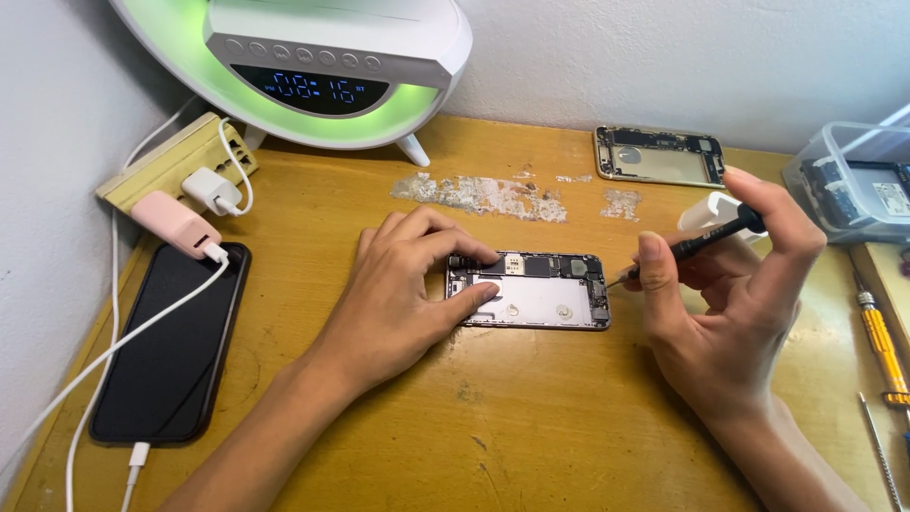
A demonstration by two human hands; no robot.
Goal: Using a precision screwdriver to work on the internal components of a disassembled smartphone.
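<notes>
An opened phone body (pixel 545 296) lies flat in the middle of the wooden desk (pixel 493 427), its circuit board and metal plate exposed. My left hand (pixel 403 294) rests on its left end, fingers pressing it down. My right hand (pixel 735 299) grips a small black screwdriver (pixel 697 245), whose tip points at the phone body's right edge.
A black phone (pixel 171 351) charges at the left by white cables. A power strip (pixel 175 161) with plugs sits behind it. A glowing lamp clock (pixel 313 71) stands at the back. Another empty phone shell (pixel 659 155), a clear plastic box (pixel 858 185) and a yellow screwdriver (pixel 882 346) lie to the right.
</notes>
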